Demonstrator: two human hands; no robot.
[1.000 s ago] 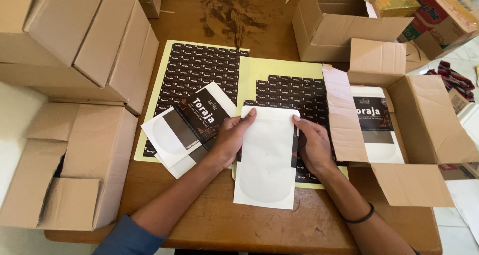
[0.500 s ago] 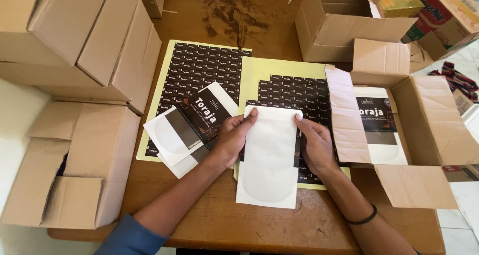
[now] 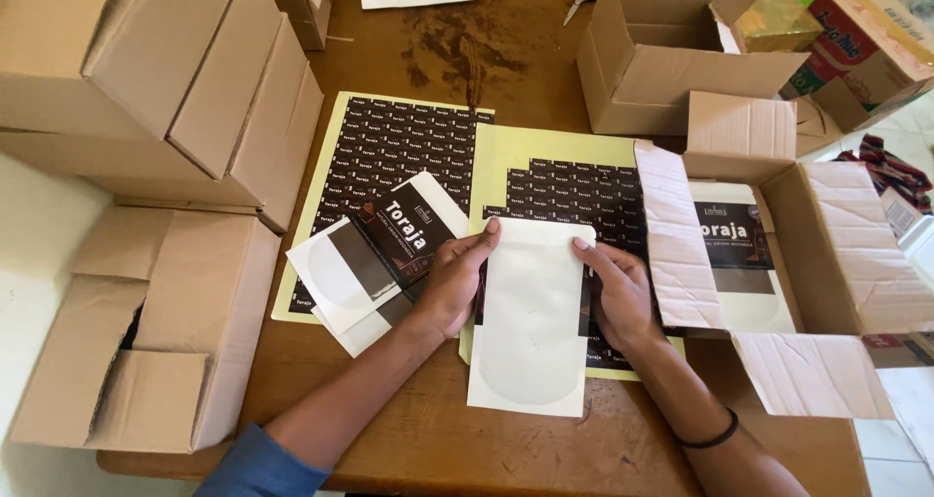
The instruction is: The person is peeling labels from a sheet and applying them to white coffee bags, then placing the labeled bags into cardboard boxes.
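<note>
White pouch (image 3: 530, 322) flat on desk (image 3: 428, 439), lying over yellow sticker sheet (image 3: 545, 152). Best kept square and pressed flat, edges steadied from both sides. Left hand (image 3: 450, 281) on left edge, right hand (image 3: 621, 293) on right edge; fingers of both extended, resting on top corners, not pinching. Labelled pouches (image 3: 375, 254) just left; open box (image 3: 827, 254) right.

A small packing workshop — cardboard boxes (image 3: 156, 98) and sticker sheets (image 3: 399, 157) crowd the table (image 3: 467, 439).
</note>
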